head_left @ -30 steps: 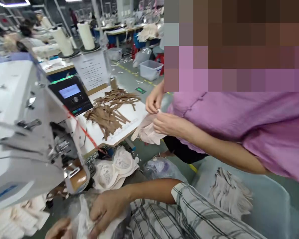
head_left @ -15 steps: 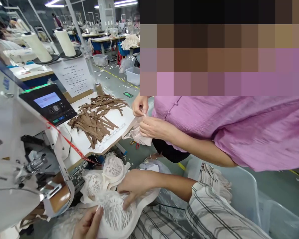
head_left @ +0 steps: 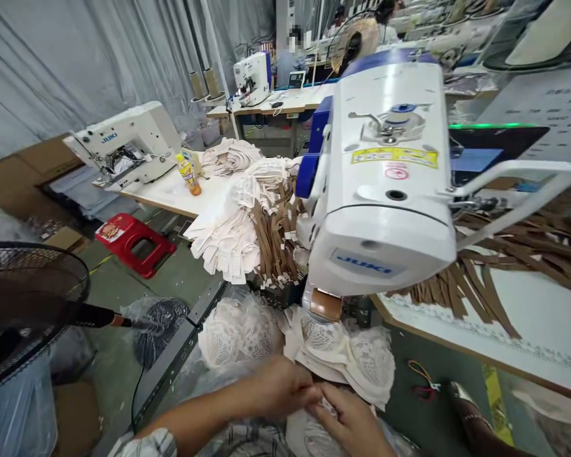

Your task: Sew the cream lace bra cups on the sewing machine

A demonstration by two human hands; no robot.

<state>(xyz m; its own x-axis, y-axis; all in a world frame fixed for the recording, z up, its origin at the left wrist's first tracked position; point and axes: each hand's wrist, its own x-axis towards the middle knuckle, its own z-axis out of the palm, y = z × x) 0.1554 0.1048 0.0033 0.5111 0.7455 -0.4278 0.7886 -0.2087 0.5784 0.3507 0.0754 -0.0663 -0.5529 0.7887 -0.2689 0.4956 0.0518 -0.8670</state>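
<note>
A sewing machine [head_left: 380, 184] is standing right of centre, its display panel [head_left: 485, 152] sitting just to its right. Strips [head_left: 485, 292] are lying on the right-hand tabletop [head_left: 542, 311] — and another strip pile [head_left: 276, 235] is lying left of the machine, beside fabric pieces [head_left: 231, 238]. Farther left, a bottle [head_left: 189, 176] is standing on a table [head_left: 162, 197], between a second machine [head_left: 137, 143] and a folded stack [head_left: 231, 155]. A stool [head_left: 133, 244] is standing on the floor before that table — a fan [head_left: 28, 304] is occupying the left edge. Bra cups [head_left: 347, 355] are lying below the sewing machine, before the two hands [head_left: 318, 400].
</note>
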